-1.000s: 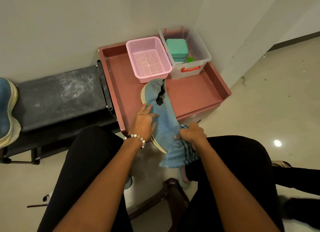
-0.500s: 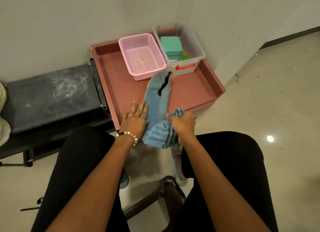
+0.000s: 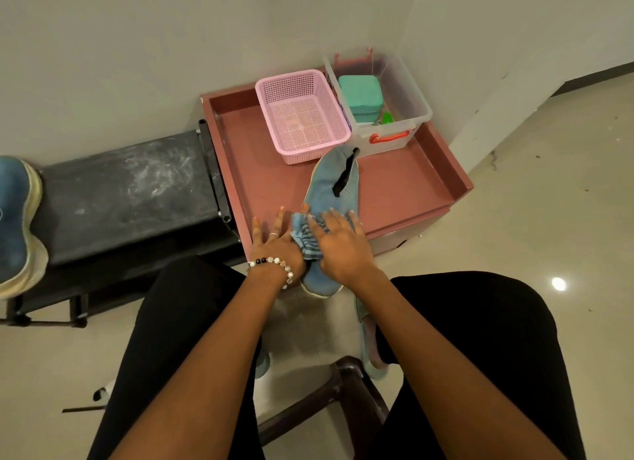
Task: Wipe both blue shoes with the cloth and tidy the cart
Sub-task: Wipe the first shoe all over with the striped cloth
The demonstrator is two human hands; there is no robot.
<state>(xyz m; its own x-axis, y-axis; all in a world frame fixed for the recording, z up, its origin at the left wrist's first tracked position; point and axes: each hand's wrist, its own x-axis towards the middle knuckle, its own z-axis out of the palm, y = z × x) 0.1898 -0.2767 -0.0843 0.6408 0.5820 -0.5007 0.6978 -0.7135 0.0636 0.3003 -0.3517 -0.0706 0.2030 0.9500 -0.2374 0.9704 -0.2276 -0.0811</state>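
A reddish cart top [image 3: 404, 188] carries a pink basket [image 3: 302, 114], a clear bin [image 3: 394, 99] and one blue shoe [image 3: 338, 185], while a dark bench [image 3: 120, 192] holds the other shoe [image 3: 15, 219].

**Item count, head view**

You have two blue shoes: one on the cart [image 3: 331, 188], one on the bench [image 3: 15, 219]. One cloth [image 3: 305, 240], one pink basket [image 3: 302, 114], one clear bin [image 3: 408, 96], one cart [image 3: 446, 171].
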